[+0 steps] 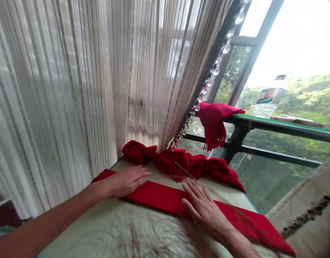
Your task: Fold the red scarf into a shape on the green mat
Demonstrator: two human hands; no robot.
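A long red strip of folded cloth, probably a scarf (159, 197), lies flat across the pale board (100, 222) in front of me. On its left part rests my left hand (130, 181), palm down with the fingers stretched out. My right hand (199, 202) lies flat near the strip's middle, fingers spread. Behind the strip, a crumpled red cloth (183, 163) is bunched along the board's far edge. Loose hair blurs the lower part of the view.
A striped sheer curtain (73, 89) with beaded trim hangs behind the board. To the right, a fringed red scarf (215, 123) drapes over a green railing (262, 123). On the railing's ledge stands a clear plastic bottle (271, 96). Trees show beyond the window.
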